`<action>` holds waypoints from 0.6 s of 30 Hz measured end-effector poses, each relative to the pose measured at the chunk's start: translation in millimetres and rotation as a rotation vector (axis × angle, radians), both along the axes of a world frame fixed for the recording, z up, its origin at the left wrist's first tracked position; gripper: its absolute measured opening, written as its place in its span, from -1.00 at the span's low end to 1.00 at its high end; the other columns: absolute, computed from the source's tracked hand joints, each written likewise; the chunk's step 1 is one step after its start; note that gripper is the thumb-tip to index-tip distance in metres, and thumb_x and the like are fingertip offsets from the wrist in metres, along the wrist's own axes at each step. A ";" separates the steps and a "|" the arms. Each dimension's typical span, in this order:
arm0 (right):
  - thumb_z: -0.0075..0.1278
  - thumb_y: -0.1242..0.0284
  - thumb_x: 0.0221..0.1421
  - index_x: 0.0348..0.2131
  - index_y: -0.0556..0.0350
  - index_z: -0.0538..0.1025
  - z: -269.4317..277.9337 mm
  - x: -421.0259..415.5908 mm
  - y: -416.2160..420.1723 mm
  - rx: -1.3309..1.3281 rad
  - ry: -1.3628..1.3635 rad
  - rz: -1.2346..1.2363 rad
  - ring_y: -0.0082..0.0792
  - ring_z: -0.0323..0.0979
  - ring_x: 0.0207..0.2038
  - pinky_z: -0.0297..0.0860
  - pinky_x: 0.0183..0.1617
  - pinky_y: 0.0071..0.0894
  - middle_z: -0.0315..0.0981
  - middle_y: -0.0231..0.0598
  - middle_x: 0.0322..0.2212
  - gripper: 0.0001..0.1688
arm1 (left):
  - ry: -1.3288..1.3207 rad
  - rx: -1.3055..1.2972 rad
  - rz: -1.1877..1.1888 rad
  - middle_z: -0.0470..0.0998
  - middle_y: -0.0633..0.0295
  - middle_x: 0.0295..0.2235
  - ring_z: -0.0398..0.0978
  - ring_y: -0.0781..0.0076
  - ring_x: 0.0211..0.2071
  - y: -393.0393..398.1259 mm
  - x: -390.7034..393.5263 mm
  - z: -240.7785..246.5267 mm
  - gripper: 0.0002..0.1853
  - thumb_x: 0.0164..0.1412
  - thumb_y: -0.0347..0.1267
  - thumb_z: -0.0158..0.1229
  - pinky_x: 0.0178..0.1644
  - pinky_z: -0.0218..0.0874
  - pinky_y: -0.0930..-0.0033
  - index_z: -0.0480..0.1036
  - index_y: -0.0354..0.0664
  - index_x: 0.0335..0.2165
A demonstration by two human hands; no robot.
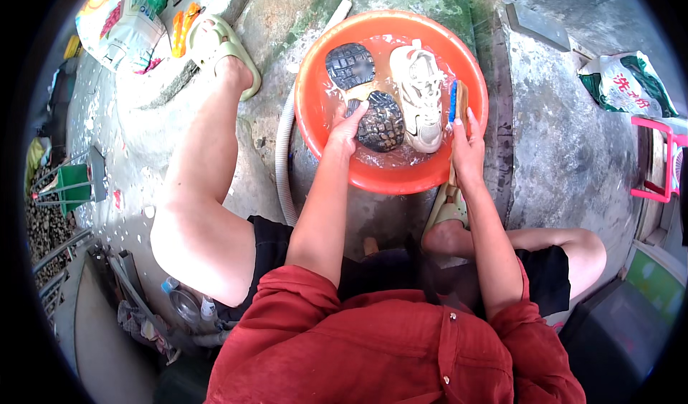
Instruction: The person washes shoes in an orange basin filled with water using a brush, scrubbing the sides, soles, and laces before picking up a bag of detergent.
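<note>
An orange plastic basin [391, 185] holds murky, sudsy water and a pair of sneakers. One sneaker [380, 127] lies sole up, its black lugged tread facing me. My left hand [345, 128] grips it by the side, thumb over the edge of the sole and fingers partly hidden beneath. Beside it, to the right, the white laced sneaker [422, 95] rests with its upper showing and toe towards me. At the basin's right side my right hand [467, 146] holds a wooden scrubbing brush [463, 103], its blue bristles turned left towards the white sneaker.
A ribbed grey hose [284, 156] curves along the basin's left side. Orange-handled scissors [183, 30] and a plastic bag [129, 33] lie at upper left. On the right are a printed detergent bag [629, 84] and a pink plastic stool [666, 162]. My sandalled feet flank the basin.
</note>
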State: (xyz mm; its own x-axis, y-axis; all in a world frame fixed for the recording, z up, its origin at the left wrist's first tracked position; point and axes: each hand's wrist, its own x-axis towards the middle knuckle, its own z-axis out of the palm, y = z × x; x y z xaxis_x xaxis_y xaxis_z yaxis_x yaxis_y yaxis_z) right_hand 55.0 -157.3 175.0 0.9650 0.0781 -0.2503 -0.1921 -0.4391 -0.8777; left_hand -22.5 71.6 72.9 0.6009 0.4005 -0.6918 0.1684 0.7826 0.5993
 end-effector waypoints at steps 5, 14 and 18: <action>-0.05 0.31 0.25 0.20 0.24 0.23 13.7 17.8 -9.0 0.199 -0.024 -0.034 -0.43 0.36 0.02 0.24 0.11 -0.46 0.40 -0.07 0.00 -0.37 | 0.330 0.609 -0.129 0.55 0.13 -0.16 0.55 0.23 -0.18 -6.4 8.0 16.8 -0.29 -0.15 -0.31 0.46 -0.10 0.41 0.18 0.35 -0.26 -0.01; -0.02 0.29 0.23 0.19 0.22 0.25 23.2 34.3 -28.4 0.175 -0.070 -0.134 -0.47 0.39 -0.07 0.30 0.04 -0.46 0.42 -0.05 -0.03 -0.36 | 0.584 1.491 -0.354 0.34 0.07 -0.14 0.31 0.08 -0.05 -59.0 8.4 98.0 -0.19 -0.14 -0.15 0.42 0.02 0.12 -0.04 0.27 -0.12 0.08; -0.06 0.34 0.26 0.20 0.26 0.23 34.0 20.7 -17.5 0.073 -0.143 -0.062 -0.50 0.34 -0.02 0.27 0.07 -0.50 0.37 -0.13 0.01 -0.39 | 0.161 0.639 -0.238 0.44 0.01 -0.30 0.39 0.12 -0.16 -27.4 7.3 68.5 -0.62 0.02 -0.35 0.28 -0.07 0.24 0.14 0.42 -0.26 -0.18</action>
